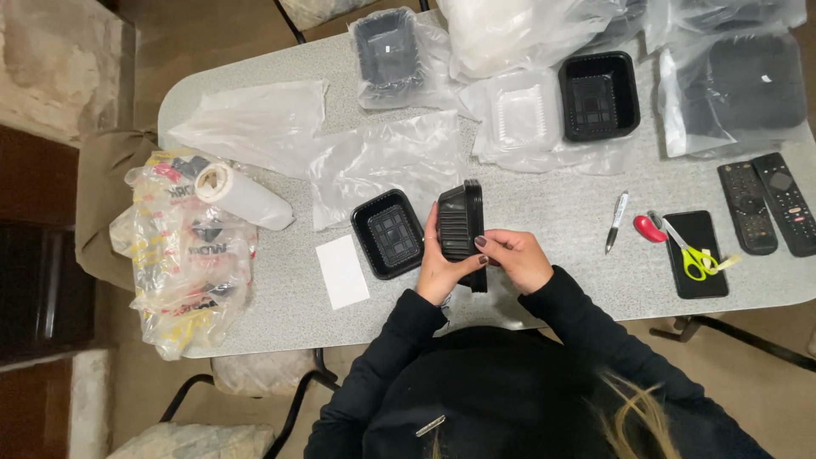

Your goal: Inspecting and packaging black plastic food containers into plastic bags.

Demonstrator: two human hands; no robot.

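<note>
Head view: near the table's (280, 323) front edge, a white card (342, 270) and an open black tray (388, 234) lie side by side. Just right of them, a stack of black trays (461, 228) is held on edge, gripped by the left hand (444, 270) and pinched by the right hand (518, 259). Separation of one tray appears to be under way; a firm peel at the rim is called for.

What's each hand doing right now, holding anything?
Left hand: closed on the black plastic tray, held on edge.
Right hand: fingers on the same tray's lower right edge, gripping it.
</note>
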